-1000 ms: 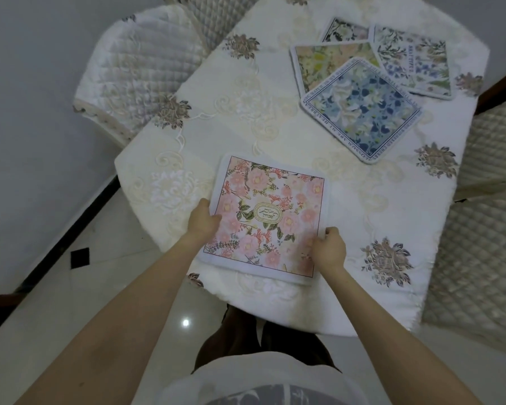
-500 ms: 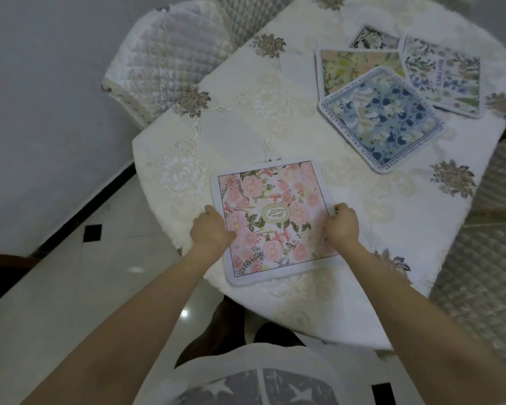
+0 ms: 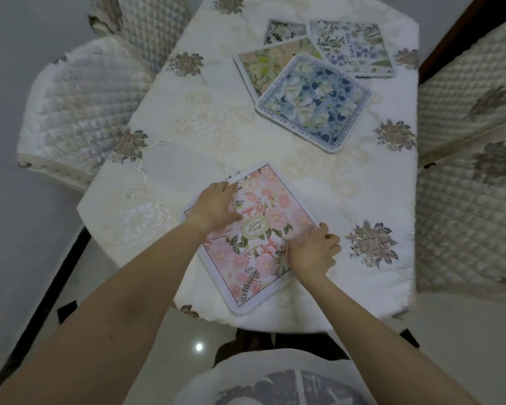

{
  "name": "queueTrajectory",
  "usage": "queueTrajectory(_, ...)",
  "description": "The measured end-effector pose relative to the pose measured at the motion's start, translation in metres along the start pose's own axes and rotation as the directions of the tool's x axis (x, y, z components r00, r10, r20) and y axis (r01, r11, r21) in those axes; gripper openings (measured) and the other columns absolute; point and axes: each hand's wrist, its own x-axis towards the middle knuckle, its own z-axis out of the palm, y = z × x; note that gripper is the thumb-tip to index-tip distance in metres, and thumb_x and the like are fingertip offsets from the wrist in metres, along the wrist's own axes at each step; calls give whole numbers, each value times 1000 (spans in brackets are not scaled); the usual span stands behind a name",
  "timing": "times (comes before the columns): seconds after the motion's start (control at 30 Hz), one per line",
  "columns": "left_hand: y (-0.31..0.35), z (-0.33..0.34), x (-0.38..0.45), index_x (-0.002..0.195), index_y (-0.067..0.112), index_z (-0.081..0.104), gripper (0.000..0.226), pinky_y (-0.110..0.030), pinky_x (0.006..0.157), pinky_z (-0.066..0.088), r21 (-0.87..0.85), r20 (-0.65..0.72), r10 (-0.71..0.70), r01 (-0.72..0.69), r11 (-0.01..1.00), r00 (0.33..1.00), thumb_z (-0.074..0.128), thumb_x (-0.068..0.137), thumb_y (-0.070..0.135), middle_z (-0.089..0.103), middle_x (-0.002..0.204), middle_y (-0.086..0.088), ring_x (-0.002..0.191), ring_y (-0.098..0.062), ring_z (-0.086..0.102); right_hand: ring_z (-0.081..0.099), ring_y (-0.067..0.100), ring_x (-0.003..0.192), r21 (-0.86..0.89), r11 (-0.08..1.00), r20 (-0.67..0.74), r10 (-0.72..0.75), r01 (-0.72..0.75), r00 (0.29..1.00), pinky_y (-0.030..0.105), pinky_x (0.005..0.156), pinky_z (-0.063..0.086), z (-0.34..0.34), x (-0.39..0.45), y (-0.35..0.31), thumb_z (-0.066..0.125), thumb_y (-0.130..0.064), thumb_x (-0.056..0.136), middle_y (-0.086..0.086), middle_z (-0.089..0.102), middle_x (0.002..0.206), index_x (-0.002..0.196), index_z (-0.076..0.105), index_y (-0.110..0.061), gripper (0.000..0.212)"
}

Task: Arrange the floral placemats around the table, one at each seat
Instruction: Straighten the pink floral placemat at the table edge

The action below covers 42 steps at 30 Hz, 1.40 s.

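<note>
The square pink floral placemat with a white border and a cream oval emblem (image 3: 254,235) is seen lying on the white embroidered tablecloth (image 3: 187,118), low in the middle of the frame at the near table edge, set corner-on to the viewer. The left hand (image 3: 215,207) is laid flat and open on the mat's upper-left part, fingers spread toward the far corner, presumably to pin and smooth it. The right hand (image 3: 313,249) is placed at the right-hand edge, fingers curled; whether the edge is pinched or only pressed cannot be told from this blurred view.

The other four floral mats are left in an overlapped group at the upper right: the blue floral mat (image 3: 313,103) on top, a yellow-green one (image 3: 270,64) beneath it, a pale one with lettering (image 3: 352,48), and a dark-patterned one (image 3: 285,29) mostly covered. Quilted white chair covers (image 3: 79,103) are noted at the frame's left and right.

Against the earlier frames, the pink mat is found rotated from roughly square-on to diagonal, and the left hand is shifted from the side edge onto the mat's face.
</note>
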Motion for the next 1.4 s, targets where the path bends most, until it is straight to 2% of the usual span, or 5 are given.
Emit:
queueTrajectory(0.4, -4, -5, 19, 123, 4, 38, 80, -42, 85, 42, 68, 28, -134, 132, 989, 991, 71, 69, 53, 38, 121, -18, 112, -35, 37, 48, 45, 110, 375, 739, 239, 507, -560, 828, 45, 86, 44, 4, -22, -8, 62, -12, 84, 26, 37, 128, 131, 27, -3, 58)
queueTrajectory(0.53, -16, -6, 13, 116, -1, 43, 49, -44, 86, 41, -102, -21, -234, 231, 968, 972, 65, 82, 27, 42, 119, -24, 109, -39, 41, 50, 24, 62, 548, 763, 103, 345, -342, 933, 17, 47, 39, 0, -16, 12, 53, 3, 87, 8, 51, 78, 80, 47, -8, 14)
queueTrajectory(0.7, -36, 7, -19, 104, -2, 48, 33, -34, 64, 44, -453, -1, -319, 283, 845, 948, 64, 83, 18, 57, 102, -21, 83, -33, 57, 50, 17, 56, 381, 922, 152, 10, -68, 988, 29, 49, 41, -12, -1, 19, 44, 1, 89, 5, 53, 80, 144, 25, -12, 60)
queueTrajectory(1.1, -40, 45, -99, 101, 6, 47, 28, -40, 69, 51, -598, -24, -477, 370, 711, 879, 64, 85, 21, 56, 100, -16, 86, -34, 60, 54, 24, 75, 234, 956, 299, -243, 176, 923, 29, 55, 47, -12, 9, 29, 56, -2, 86, 22, 56, 125, 150, 8, -12, 81)
queueTrajectory(1.4, -30, 47, -101, 149, 30, 8, 95, -46, 119, 5, -105, -34, -45, 41, 994, 998, 61, 76, 61, 3, 159, -7, 146, -27, 0, 2, 37, 146, -267, 633, 355, -636, 726, 685, 53, 118, 11, -4, -4, 27, 61, -54, 78, 17, 4, 159, 150, 9, -32, 91)
